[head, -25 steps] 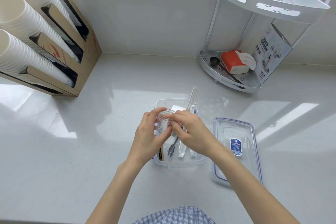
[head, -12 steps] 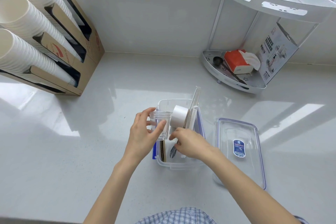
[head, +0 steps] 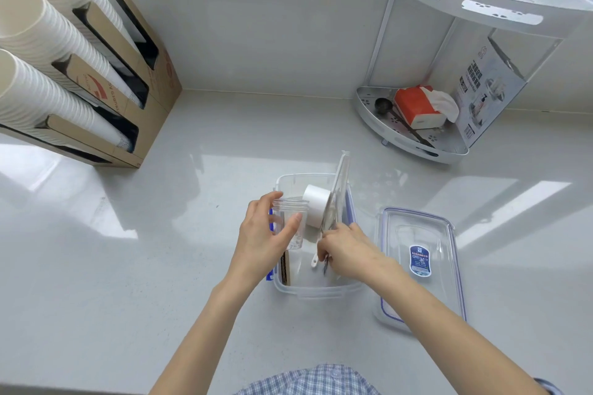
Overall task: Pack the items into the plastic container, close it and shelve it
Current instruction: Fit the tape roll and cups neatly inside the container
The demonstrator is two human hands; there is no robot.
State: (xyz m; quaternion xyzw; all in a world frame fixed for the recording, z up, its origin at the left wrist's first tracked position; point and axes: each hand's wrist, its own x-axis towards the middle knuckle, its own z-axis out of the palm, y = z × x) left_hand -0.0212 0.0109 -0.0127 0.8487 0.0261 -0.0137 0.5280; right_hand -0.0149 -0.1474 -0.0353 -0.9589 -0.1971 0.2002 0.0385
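A clear plastic container [head: 316, 292] stands open on the white counter in front of me. My left hand [head: 261, 239] is wrapped around a small clear jar [head: 290, 221] held at the container's left side. My right hand [head: 345, 248] reaches into the container and grips the handles of several utensils [head: 316, 261], among them a white spoon and a tall clear strip [head: 340, 183] that sticks up past the rim. A white cap [head: 316, 208] lies inside near the back. Brown packets [head: 285, 269] stand along the left wall. The clear lid [head: 420, 263] with a blue seal lies to the right.
A white two-tier corner shelf [head: 414, 138] at the back right holds a black scoop, an orange tissue pack and a printed box. A cardboard dispenser [head: 106, 83] with stacks of white paper cups stands at the left. A wall runs behind the counter.
My hands have come apart: the left drew the clear jar to the container's left side, while the right dropped into the container onto the utensils. The white cap now shows inside.
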